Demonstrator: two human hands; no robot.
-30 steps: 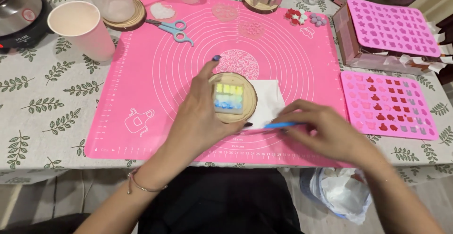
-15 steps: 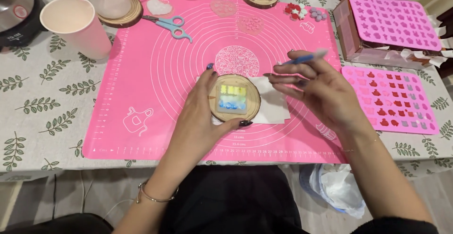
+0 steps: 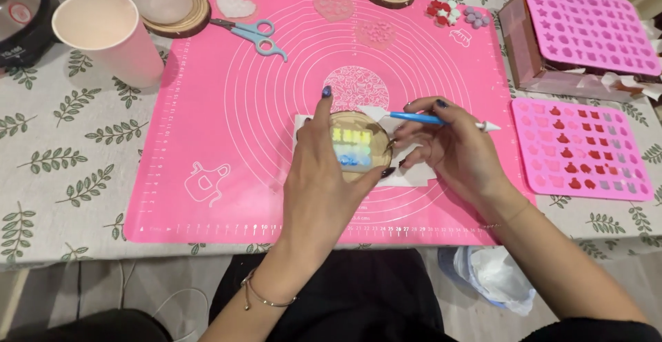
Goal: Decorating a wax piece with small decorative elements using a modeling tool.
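At mat centre: left hand (image 3: 324,176) cups the round wooden slice (image 3: 358,143) from 7 o'clock, thumb and index finger spread around its rim. On the slice sits a small square block with yellow, green and blue patches (image 3: 353,146). Right hand (image 3: 448,145) is closed round a thin blue stick tool (image 3: 441,119), long axis 9-to-3, working end touching the slice's 2 o'clock edge. White paper (image 3: 407,173) lies under the slice on the pink silicone mat (image 3: 227,121). Pink mould tray with red and grey fills (image 3: 583,149) at 3 o'clock; pink paper cup (image 3: 110,35), contents unclear, at 10.
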